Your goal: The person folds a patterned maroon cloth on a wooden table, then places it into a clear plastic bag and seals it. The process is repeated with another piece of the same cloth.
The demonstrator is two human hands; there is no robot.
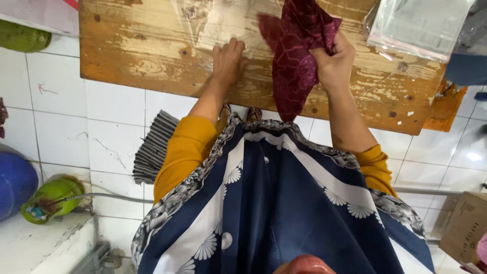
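- Left hand (228,62) lies flat, fingers together, pressing a clear plastic sheet (213,23) onto the worn wooden tabletop (137,56).
- Right hand (334,60) grips a folded maroon patterned cloth (294,56), which hangs over the tabletop's near edge.
- A stack of clear plastic bags (421,25) rests near the right hand.

**Worn wooden table, plastic on top**

Low wooden table (152,56), yellowed finish, paint worn off in white patches, dark knots and specks, stands on white tiled floor (111,116). A clear plastic sheet (213,20) lies flat on the middle of the top, hard to see where its edges run. A stack of clear plastic bags (421,25) sits at the right end, overhanging the edge a little. The left hand (228,61) rests flat on the wood, fingertips on the sheet's near edge. An orange piece (446,109) pokes out under the right corner.
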